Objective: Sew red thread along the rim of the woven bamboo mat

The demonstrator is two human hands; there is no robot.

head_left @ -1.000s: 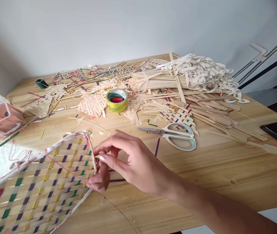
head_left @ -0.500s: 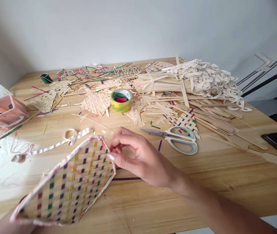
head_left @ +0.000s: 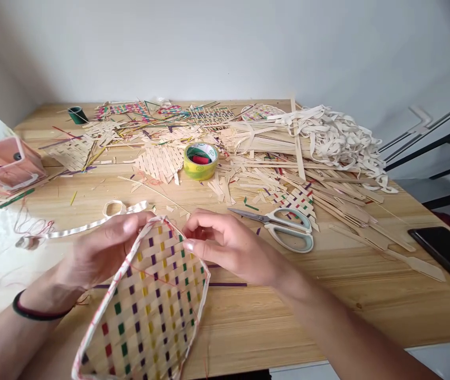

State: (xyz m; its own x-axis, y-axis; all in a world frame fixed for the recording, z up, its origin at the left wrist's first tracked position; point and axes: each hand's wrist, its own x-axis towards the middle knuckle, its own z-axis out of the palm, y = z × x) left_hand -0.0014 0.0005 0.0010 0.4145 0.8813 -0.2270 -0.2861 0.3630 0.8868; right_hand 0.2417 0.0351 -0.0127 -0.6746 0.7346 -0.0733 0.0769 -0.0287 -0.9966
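Observation:
A woven bamboo panel (head_left: 153, 301) with red, green, purple and yellow strips stands tilted before me, its rim bound in white tape stitched with red thread. My left hand (head_left: 102, 248), a dark band at its wrist, grips the panel's upper left edge, with its fingers partly behind the weave. At the upper right edge, my right hand (head_left: 225, 245) is closed, thumb and bent fingers pinching at the rim. Whether a needle is between those fingers I cannot make out. Loose red thread lies across the weave. White-handled scissors (head_left: 288, 227) rest on the table right of my right hand.
A roll of yellow tape (head_left: 201, 170) stands mid-table among bamboo scraps. White cloth tape is heaped (head_left: 339, 132) at the back right, near flat wooden sticks (head_left: 367, 227) and a phone (head_left: 442, 253). A pink bin (head_left: 7, 163) and a green thread spool (head_left: 77, 115) are on the left.
The panel has shifted right and turned more upright. My left hand has come up from behind it to the upper left edge. My right hand stays by the rim.

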